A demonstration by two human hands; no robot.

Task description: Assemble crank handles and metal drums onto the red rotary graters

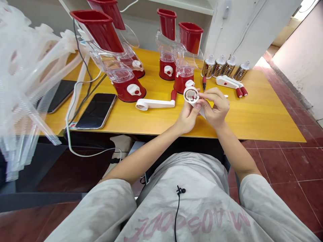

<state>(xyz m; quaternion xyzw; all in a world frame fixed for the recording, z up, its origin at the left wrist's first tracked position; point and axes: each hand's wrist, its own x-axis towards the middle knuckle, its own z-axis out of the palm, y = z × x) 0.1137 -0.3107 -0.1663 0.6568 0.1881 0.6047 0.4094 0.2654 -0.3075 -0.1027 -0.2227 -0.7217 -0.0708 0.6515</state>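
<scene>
A white crank handle [190, 95] is held above the table, its round hollow end turned up toward me. A small red bit shows inside that ring. My left hand [187, 118] is closed around it from the left and below. My right hand [214, 105] pinches the ring's right edge with thumb and fingertips; whether a small part sits between them is hidden. Another white crank handle with a red grip [156, 103] lies to the left. Just beyond my hands lies a screwdriver-like tool with a red and black handle [204, 83].
Several red and clear rotary graters [127, 88] stand along the back. Several metal grating drums [207, 68] and more crank handles [228, 81] are at right. A phone [96, 111], cables [68, 134] and clear plastic parts [37, 84] occupy the left of the yellow table [272, 114].
</scene>
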